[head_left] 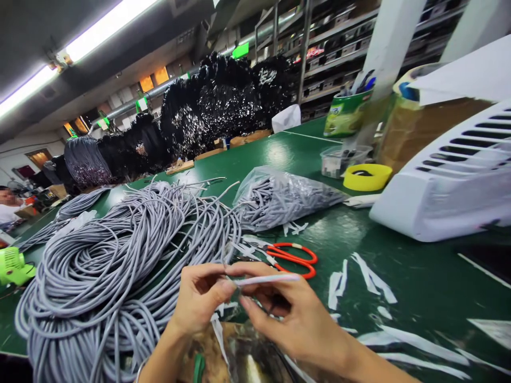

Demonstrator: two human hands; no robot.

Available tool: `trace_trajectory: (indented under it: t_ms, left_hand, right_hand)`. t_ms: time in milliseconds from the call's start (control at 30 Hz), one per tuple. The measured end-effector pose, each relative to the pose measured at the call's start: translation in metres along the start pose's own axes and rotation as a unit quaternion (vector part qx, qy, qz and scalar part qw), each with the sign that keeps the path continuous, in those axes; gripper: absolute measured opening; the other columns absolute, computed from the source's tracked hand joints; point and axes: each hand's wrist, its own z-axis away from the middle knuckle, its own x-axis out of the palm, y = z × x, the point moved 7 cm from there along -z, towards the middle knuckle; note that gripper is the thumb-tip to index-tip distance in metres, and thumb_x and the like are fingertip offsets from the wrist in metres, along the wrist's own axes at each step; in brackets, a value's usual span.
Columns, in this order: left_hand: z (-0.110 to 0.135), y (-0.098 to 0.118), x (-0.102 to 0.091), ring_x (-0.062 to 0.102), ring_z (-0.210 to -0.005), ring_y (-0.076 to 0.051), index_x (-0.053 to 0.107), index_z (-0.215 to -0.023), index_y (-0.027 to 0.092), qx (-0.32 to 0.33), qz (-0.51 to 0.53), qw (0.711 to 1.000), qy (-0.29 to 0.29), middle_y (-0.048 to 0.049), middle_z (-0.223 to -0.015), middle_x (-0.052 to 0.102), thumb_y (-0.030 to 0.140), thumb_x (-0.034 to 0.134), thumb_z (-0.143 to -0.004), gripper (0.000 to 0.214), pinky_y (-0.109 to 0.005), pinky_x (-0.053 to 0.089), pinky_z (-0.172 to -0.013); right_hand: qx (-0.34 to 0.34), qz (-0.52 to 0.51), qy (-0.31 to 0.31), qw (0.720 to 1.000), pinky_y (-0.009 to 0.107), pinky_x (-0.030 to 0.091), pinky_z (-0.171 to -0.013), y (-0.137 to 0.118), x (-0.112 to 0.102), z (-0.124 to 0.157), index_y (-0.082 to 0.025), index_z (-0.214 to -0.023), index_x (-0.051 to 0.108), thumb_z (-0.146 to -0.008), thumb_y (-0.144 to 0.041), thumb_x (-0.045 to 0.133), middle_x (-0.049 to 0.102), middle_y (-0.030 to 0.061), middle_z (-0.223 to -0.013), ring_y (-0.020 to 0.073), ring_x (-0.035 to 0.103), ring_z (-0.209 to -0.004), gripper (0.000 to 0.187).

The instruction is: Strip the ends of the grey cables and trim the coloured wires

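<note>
Both hands meet in front of me at the near side of the table, around a short pale grey cable piece [267, 279]. My left hand [202, 292] is closed, thumb and index finger pinching at the cable piece's left end. Beside it, my right hand [289, 306] has its fingers bent round, with the cable piece lying along the index finger. Fine dark strands seem to show between the fingertips, too small to make out. Just beyond the hands lie scissors with red handles [295, 258]. Large coils of grey cable [99, 260] are heaped to the left.
A clear plastic bag [287, 199] of short grey pieces lies beyond the scissors. White scraps [371, 279] are scattered at right on the green table [431, 276]. A yellow tape roll [367, 176], a green can [346, 113] and a white slotted appliance [443, 186] stand farther right.
</note>
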Motion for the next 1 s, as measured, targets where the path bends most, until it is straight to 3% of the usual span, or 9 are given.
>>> trace_trajectory:
  t_ms: [200,333,500,733,800,867,933,1000]
  left_hand:
    - [-0.001,-0.003,-0.003,0.034,-0.042,-0.004,0.068,-0.066,0.012,-0.007,0.043,0.999,-0.021,0.0010,-0.052,0.051,0.042,0.074,-0.059,0.032,-0.018,0.030,-0.042]
    - [-0.002,-0.002,-0.009,0.037,-0.045,-0.005,0.066,-0.064,0.012,0.000,0.058,0.998,0.005,0.0016,-0.052,0.049,0.042,0.075,-0.058,0.032,-0.017,0.029,-0.043]
    - [-0.003,0.002,-0.011,0.027,-0.041,-0.003,0.065,-0.064,0.013,0.022,0.057,0.998,0.024,0.0053,-0.046,0.041,0.043,0.073,-0.060,0.032,-0.016,0.025,-0.040]
    - [-0.003,0.004,-0.021,0.025,-0.041,-0.004,0.064,-0.064,0.012,0.048,0.013,0.997,0.058,0.0060,-0.045,0.036,0.046,0.067,-0.067,0.035,-0.017,0.022,-0.040]
    - [-0.001,0.007,-0.025,0.027,-0.041,-0.004,0.064,-0.065,0.011,0.066,-0.014,0.994,0.086,0.0057,-0.045,0.037,0.047,0.066,-0.069,0.036,-0.017,0.022,-0.040]
    - [0.002,0.011,-0.026,0.029,-0.042,-0.005,0.065,-0.065,0.012,0.087,-0.044,0.989,0.107,0.0053,-0.045,0.039,0.045,0.065,-0.070,0.034,-0.017,0.024,-0.040]
    - [0.004,0.017,-0.024,0.031,-0.042,-0.005,0.065,-0.065,0.012,0.111,-0.078,0.984,0.118,0.0047,-0.046,0.041,0.043,0.063,-0.072,0.032,-0.017,0.027,-0.041]
    - [0.007,0.023,-0.018,0.034,-0.042,-0.006,0.065,-0.066,0.013,0.134,-0.117,0.977,0.117,0.0036,-0.046,0.045,0.041,0.062,-0.073,0.030,-0.017,0.030,-0.041]
  right_hand:
    - [-0.040,0.033,0.009,0.999,0.017,0.042,-0.039,-0.004,0.000,0.005,-0.020,-0.084,0.053,-0.075,-0.010,0.043,0.066,0.0061,-0.088,0.0061,0.053,-0.042,0.016]
    - [-0.115,0.103,0.033,0.987,0.018,0.045,-0.046,-0.018,-0.006,0.006,-0.021,-0.098,0.051,-0.075,-0.007,0.044,0.065,-0.0005,-0.069,0.0092,0.057,-0.047,0.029]
    - [-0.208,0.149,-0.012,0.967,0.021,0.039,-0.047,-0.031,-0.001,0.007,-0.019,-0.081,0.053,-0.071,-0.004,0.038,0.060,-0.0018,-0.057,0.0089,0.054,-0.047,0.024]
    - [-0.172,0.206,-0.108,0.957,0.024,0.032,-0.045,-0.021,0.017,0.007,-0.019,-0.063,0.053,-0.068,-0.005,0.039,0.055,-0.0019,-0.052,0.0091,0.048,-0.044,0.020]
    - [-0.194,0.195,-0.063,0.959,0.023,0.034,-0.046,-0.025,0.010,0.010,-0.020,-0.066,0.053,-0.067,-0.005,0.039,0.056,-0.0024,-0.050,0.0094,0.049,-0.043,0.020]
    - [-0.208,0.165,0.046,0.963,0.023,0.038,-0.047,-0.029,-0.007,0.013,-0.021,-0.073,0.052,-0.068,-0.005,0.041,0.057,-0.0026,-0.052,0.0101,0.052,-0.045,0.020]
    - [-0.154,0.141,0.153,0.966,0.021,0.040,-0.044,-0.023,-0.025,0.013,-0.022,-0.079,0.052,-0.071,-0.007,0.044,0.057,-0.0033,-0.053,0.0100,0.052,-0.043,0.019]
    - [-0.065,0.114,0.194,0.972,0.020,0.036,-0.037,-0.011,-0.034,0.009,-0.022,-0.079,0.054,-0.074,-0.013,0.046,0.055,-0.0042,-0.051,0.0091,0.047,-0.038,0.013]
